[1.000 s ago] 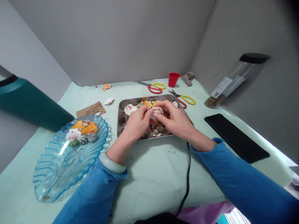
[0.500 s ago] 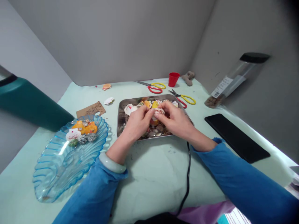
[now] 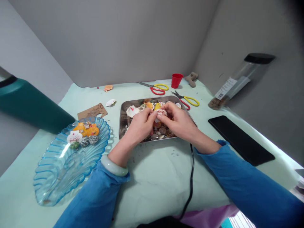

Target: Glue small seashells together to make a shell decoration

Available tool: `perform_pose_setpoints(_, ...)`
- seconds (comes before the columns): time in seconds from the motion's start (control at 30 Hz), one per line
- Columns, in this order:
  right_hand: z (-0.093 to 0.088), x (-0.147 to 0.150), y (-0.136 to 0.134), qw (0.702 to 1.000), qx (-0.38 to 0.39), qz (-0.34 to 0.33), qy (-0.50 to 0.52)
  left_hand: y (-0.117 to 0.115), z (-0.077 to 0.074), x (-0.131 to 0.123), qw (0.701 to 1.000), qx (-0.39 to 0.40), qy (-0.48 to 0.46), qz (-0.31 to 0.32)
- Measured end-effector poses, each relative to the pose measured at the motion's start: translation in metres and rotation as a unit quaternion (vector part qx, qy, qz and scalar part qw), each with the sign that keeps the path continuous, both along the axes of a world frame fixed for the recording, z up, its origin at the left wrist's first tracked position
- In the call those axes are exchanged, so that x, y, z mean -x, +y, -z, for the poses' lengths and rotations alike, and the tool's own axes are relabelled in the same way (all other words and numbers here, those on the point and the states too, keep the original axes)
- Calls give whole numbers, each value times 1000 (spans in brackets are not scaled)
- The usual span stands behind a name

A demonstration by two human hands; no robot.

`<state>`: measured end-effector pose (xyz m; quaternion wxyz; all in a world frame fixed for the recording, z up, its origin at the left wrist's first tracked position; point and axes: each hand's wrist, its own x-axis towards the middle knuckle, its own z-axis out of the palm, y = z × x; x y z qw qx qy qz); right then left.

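Note:
My left hand (image 3: pixel 140 125) and my right hand (image 3: pixel 178 122) meet over a metal tray (image 3: pixel 123 114) filled with several seashells. Together their fingertips pinch a small white shell with red stripes (image 3: pixel 161 112), held just above the pile. A blue glass shell-shaped dish (image 3: pixel 64 161) lies at the left, with a few orange, white and dark shells in its far end. Both arms wear blue sleeves, and a pale bangle sits on my left wrist.
Two yellow-and-red scissors (image 3: pixel 158 89) (image 3: pixel 187 101) and a red cup (image 3: pixel 176 80) lie behind the tray. A black phone (image 3: pixel 239 139) rests at the right beside a tilted clear jar (image 3: pixel 235 84). A brown card (image 3: pixel 92 111), loose shells and a black cable (image 3: pixel 191 177) are also here.
The hands have barely moved; the striped shell has turned slightly between the fingertips and sits a little more upright.

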<state>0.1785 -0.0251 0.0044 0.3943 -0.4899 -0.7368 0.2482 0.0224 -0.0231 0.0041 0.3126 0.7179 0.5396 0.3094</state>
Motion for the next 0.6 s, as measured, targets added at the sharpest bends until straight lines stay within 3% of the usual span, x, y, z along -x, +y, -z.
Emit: perform_pose_setpoints(0.6,-2,1,-1,1000,2,14,-24,1,0,1,999,-32,34,-18)
